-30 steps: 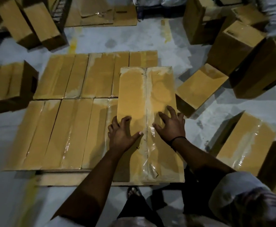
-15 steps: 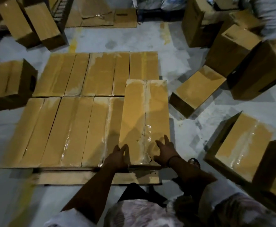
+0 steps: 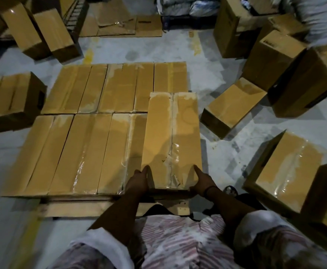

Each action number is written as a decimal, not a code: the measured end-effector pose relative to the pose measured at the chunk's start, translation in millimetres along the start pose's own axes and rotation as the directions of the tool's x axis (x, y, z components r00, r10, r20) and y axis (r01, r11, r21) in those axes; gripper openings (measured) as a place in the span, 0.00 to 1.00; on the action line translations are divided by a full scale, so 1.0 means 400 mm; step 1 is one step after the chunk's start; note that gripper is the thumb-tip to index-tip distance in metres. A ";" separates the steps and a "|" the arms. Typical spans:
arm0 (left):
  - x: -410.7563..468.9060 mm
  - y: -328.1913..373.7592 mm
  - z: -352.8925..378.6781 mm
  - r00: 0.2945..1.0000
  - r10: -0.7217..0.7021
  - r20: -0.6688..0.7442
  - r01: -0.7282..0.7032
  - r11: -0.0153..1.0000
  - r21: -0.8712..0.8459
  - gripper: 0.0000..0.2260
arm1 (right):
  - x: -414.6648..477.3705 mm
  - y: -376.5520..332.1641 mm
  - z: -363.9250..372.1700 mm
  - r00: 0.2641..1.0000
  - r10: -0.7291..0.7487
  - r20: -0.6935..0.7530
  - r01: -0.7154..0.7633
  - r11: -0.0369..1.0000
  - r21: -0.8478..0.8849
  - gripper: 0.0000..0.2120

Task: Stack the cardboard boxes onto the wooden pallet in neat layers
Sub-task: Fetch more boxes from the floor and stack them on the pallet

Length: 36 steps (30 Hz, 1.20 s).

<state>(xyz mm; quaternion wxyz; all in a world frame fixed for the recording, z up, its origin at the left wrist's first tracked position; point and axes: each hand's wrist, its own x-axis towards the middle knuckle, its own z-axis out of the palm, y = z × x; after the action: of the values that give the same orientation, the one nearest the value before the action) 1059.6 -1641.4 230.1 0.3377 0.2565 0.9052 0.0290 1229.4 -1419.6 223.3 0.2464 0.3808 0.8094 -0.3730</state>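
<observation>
A long taped cardboard box (image 3: 170, 133) lies lengthwise at the right end of the near row of boxes (image 3: 85, 152) on the wooden pallet (image 3: 77, 209). Its far end covers part of the far row (image 3: 116, 86) in view. My left hand (image 3: 138, 182) grips the box's near left corner and my right hand (image 3: 202, 180) grips its near right corner. Each thumb points up along the top edge. The fingers on the near end face are hidden.
Loose cardboard boxes lie on the concrete floor: one close on the right (image 3: 234, 105), one at the near right (image 3: 287, 171), a pile at the far right (image 3: 275, 55), one on the left (image 3: 9, 100), two at the far left (image 3: 42, 30). Flattened cardboard (image 3: 120, 24) lies beyond.
My hands slid from flat on the box's top back to its near corners. The box moved forward onto the pallet and no longer overhangs the near edge.
</observation>
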 end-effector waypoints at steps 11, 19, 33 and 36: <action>0.009 0.012 0.009 0.997 0.007 -0.082 -0.013 0.997 -0.072 0.45 | 0.023 -0.001 -0.029 0.996 -0.069 -0.062 0.065 0.995 -0.077 0.47; -0.006 0.011 0.019 0.998 0.003 -0.056 -0.005 0.999 -0.038 0.46 | 0.000 0.006 -0.030 0.995 -0.084 -0.053 0.078 0.991 -0.111 0.47; -0.025 0.004 0.046 0.999 0.040 -0.036 -0.041 0.999 -0.028 0.43 | -0.016 0.035 -0.026 0.995 -0.097 -0.024 0.092 0.984 -0.150 0.44; -0.026 0.003 0.048 0.999 0.027 -0.033 -0.029 0.999 -0.038 0.43 | -0.020 0.035 -0.028 0.995 -0.094 -0.013 0.091 0.984 -0.152 0.45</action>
<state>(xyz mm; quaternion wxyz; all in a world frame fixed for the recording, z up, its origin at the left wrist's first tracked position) 1078.8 -1647.7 221.7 0.3274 0.2621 0.9061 0.0553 1244.1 -1408.0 229.6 0.2490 0.3266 0.8546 -0.3177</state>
